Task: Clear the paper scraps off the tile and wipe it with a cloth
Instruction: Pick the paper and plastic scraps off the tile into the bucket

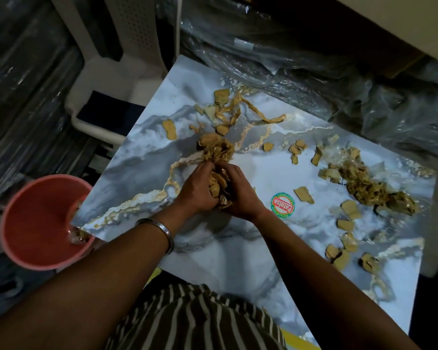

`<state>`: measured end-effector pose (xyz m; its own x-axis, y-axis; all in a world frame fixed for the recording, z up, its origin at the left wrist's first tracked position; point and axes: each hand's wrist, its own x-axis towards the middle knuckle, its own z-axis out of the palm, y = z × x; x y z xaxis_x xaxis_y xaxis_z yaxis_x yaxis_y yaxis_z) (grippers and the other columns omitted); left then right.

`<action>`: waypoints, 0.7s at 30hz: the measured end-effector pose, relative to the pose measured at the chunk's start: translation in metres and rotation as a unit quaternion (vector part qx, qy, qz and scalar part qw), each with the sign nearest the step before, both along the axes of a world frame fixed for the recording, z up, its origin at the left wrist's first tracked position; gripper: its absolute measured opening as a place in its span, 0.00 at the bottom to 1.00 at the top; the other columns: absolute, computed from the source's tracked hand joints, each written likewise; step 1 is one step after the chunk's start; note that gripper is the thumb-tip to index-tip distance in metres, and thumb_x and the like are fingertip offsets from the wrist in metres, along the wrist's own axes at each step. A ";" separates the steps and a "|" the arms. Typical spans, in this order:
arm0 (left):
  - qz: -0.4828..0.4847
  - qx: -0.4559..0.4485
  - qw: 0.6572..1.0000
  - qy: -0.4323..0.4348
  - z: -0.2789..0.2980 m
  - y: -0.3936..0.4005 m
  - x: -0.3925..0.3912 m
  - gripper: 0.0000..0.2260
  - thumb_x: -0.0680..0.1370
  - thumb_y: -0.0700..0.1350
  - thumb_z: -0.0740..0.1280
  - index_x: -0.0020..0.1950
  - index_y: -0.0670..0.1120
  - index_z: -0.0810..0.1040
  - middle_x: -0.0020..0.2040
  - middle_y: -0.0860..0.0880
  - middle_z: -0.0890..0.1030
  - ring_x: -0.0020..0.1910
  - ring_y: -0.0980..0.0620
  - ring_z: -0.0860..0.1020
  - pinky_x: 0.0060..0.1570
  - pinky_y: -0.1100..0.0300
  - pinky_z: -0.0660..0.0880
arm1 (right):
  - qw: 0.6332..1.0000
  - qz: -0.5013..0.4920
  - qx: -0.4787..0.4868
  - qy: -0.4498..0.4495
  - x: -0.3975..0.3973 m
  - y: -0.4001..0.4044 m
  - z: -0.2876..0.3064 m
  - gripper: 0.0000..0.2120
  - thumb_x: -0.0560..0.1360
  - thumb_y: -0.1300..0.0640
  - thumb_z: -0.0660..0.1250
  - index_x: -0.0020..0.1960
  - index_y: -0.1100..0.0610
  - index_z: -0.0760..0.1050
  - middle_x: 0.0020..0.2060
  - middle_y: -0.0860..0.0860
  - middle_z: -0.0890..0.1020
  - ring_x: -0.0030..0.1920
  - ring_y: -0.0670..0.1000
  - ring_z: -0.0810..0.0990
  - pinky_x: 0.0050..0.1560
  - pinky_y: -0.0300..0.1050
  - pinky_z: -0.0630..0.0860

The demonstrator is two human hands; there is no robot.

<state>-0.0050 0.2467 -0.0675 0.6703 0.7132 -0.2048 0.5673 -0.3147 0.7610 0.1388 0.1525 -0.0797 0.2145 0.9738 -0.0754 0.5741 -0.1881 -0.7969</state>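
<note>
Your left hand [197,190] and right hand [240,195] grasp a wad of paper scraps [219,183] at mid-frame on the tile [238,261]; it looks light, limp and crumbly, so cup it from underneath.

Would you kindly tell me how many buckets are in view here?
1. The pink bucket sits left of the tile, below its near-left corner, with some scraps inside. Others may be hidden outside the view.
</note>
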 end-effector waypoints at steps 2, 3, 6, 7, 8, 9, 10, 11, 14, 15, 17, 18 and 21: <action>0.004 -0.004 1.000 -0.006 0.002 -0.004 -0.001 0.26 0.63 0.44 0.78 0.58 0.46 0.74 0.54 0.47 0.77 0.51 0.47 0.78 0.45 0.59 0.73 | 1.000 -0.005 0.013 0.001 -0.001 -0.005 0.001 0.42 0.66 0.59 0.83 0.75 0.62 0.67 0.67 0.60 0.74 0.68 0.59 0.74 0.69 0.59 0.73; 0.006 -0.005 1.000 -0.011 0.003 -0.007 -0.002 0.25 0.62 0.43 0.78 0.56 0.46 0.74 0.52 0.47 0.77 0.48 0.48 0.78 0.42 0.62 0.71 | 1.000 -0.008 0.016 0.002 -0.002 -0.008 0.004 0.41 0.67 0.59 0.83 0.74 0.62 0.68 0.66 0.59 0.74 0.67 0.60 0.74 0.68 0.59 0.74; 0.008 0.002 1.000 -0.030 0.011 -0.017 -0.008 0.24 0.61 0.40 0.79 0.53 0.48 0.73 0.50 0.50 0.76 0.45 0.53 0.75 0.38 0.69 0.67 | 1.000 0.005 0.029 0.008 -0.007 -0.019 0.013 0.37 0.68 0.59 0.82 0.72 0.61 0.68 0.65 0.58 0.73 0.65 0.59 0.75 0.65 0.60 0.74; 0.005 0.006 0.999 -0.039 0.013 -0.020 -0.011 0.25 0.61 0.40 0.79 0.53 0.49 0.72 0.50 0.50 0.76 0.45 0.54 0.75 0.39 0.67 0.68 | 0.999 0.012 0.035 0.008 -0.009 -0.022 0.016 0.37 0.68 0.60 0.82 0.72 0.61 0.69 0.65 0.58 0.73 0.65 0.59 0.75 0.65 0.60 0.74; 0.003 0.009 0.999 -0.051 0.016 -0.024 -0.014 0.24 0.61 0.40 0.79 0.52 0.49 0.72 0.50 0.50 0.76 0.45 0.54 0.75 0.40 0.65 0.69 | 0.999 0.020 0.040 0.009 -0.010 -0.025 0.020 0.37 0.68 0.60 0.81 0.72 0.61 0.69 0.65 0.57 0.73 0.65 0.59 0.75 0.65 0.60 0.74; 0.001 0.013 0.998 -0.064 0.020 -0.027 -0.019 0.23 0.62 0.41 0.78 0.52 0.49 0.72 0.50 0.50 0.75 0.45 0.53 0.75 0.41 0.62 0.71 | 0.998 0.029 0.045 0.012 -0.012 -0.028 0.024 0.38 0.68 0.61 0.82 0.73 0.61 0.68 0.65 0.57 0.73 0.66 0.58 0.75 0.65 0.60 0.74; -0.001 0.018 0.997 -0.075 0.024 -0.030 -0.024 0.22 0.62 0.42 0.77 0.52 0.48 0.72 0.49 0.51 0.75 0.45 0.52 0.75 0.41 0.59 0.72 | 0.998 0.038 0.050 0.018 -0.015 -0.031 0.029 0.39 0.67 0.63 0.82 0.73 0.60 0.68 0.65 0.56 0.72 0.66 0.58 0.75 0.65 0.60 0.73; 0.000 0.023 0.996 -0.085 0.029 -0.033 -0.030 0.21 0.63 0.42 0.76 0.51 0.48 0.72 0.49 0.51 0.75 0.45 0.52 0.75 0.41 0.58 0.72 | 0.997 0.048 0.056 0.023 -0.019 -0.033 0.033 0.40 0.66 0.64 0.82 0.73 0.59 0.68 0.65 0.55 0.72 0.67 0.57 0.74 0.66 0.60 0.73; 0.010 0.046 0.993 -0.111 0.041 -0.040 -0.048 0.18 0.65 0.42 0.75 0.51 0.46 0.72 0.48 0.51 0.74 0.44 0.54 0.74 0.41 0.61 0.70 | 0.994 0.079 0.069 0.026 -0.033 -0.035 0.046 0.38 0.66 0.64 0.80 0.72 0.59 0.68 0.65 0.53 0.72 0.67 0.57 0.74 0.65 0.60 0.73; 0.015 0.055 0.991 -0.117 0.044 -0.041 -0.056 0.18 0.65 0.43 0.74 0.51 0.45 0.73 0.49 0.51 0.74 0.45 0.54 0.73 0.41 0.61 0.71 | 0.993 0.090 0.076 0.026 -0.041 -0.033 0.051 0.37 0.67 0.63 0.79 0.72 0.59 0.68 0.66 0.53 0.72 0.66 0.57 0.74 0.64 0.60 0.73; 0.033 0.066 0.990 -0.122 0.048 -0.038 -0.076 0.17 0.66 0.43 0.74 0.51 0.44 0.73 0.49 0.50 0.75 0.45 0.53 0.74 0.41 0.57 0.73 | 0.989 0.114 0.089 0.023 -0.059 -0.025 0.061 0.34 0.69 0.58 0.77 0.72 0.60 0.69 0.65 0.53 0.72 0.65 0.58 0.74 0.63 0.58 0.73; 0.045 0.071 0.989 -0.122 0.049 -0.035 -0.089 0.18 0.65 0.42 0.75 0.51 0.44 0.73 0.49 0.49 0.75 0.45 0.52 0.74 0.41 0.54 0.74 | 0.987 0.126 0.093 0.021 -0.070 -0.019 0.065 0.33 0.69 0.58 0.76 0.71 0.61 0.70 0.64 0.53 0.73 0.64 0.57 0.74 0.62 0.58 0.73; 0.083 0.078 0.986 -0.122 0.047 -0.027 -0.135 0.23 0.62 0.40 0.76 0.54 0.44 0.74 0.50 0.48 0.76 0.47 0.51 0.76 0.42 0.51 0.75 | 0.980 0.170 0.100 0.011 -0.109 0.004 0.072 0.36 0.67 0.56 0.79 0.71 0.61 0.70 0.65 0.50 0.72 0.64 0.55 0.74 0.62 0.58 0.72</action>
<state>-0.1403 0.2197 -0.0200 0.5570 0.8276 0.0687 0.4268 -0.3562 0.8312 0.0298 0.1563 -0.0077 -0.1250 0.9846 0.1225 0.5590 0.1719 -0.8112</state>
